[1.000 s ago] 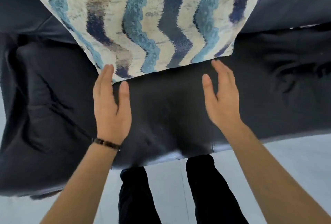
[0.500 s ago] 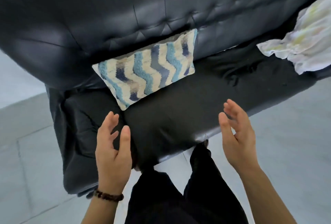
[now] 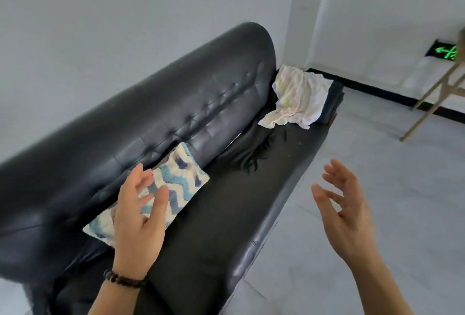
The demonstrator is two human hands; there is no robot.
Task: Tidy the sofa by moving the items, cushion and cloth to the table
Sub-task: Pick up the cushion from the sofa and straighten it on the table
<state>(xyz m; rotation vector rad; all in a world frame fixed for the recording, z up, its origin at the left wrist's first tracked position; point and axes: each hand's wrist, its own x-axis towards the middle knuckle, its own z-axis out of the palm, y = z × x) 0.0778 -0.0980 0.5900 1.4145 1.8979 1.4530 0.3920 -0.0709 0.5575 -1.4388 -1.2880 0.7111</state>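
Both hands are spread and grasp nothing. The zigzag cushion point(image 3: 161, 191) leans on the sofa point(image 3: 151, 118) backrest at lower left, long axis diagonal, behind the left hand point(image 3: 138, 216); right hand point(image 3: 344, 216) hovers well apart.

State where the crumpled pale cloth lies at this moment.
In the head view, the cloth lies at the far end of the black sofa, draped over its armrest and seat, well beyond the patterned cushion and both empty hands.

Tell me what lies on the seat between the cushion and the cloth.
Head view: only bare black sofa seat, creased, between cushion and cloth.
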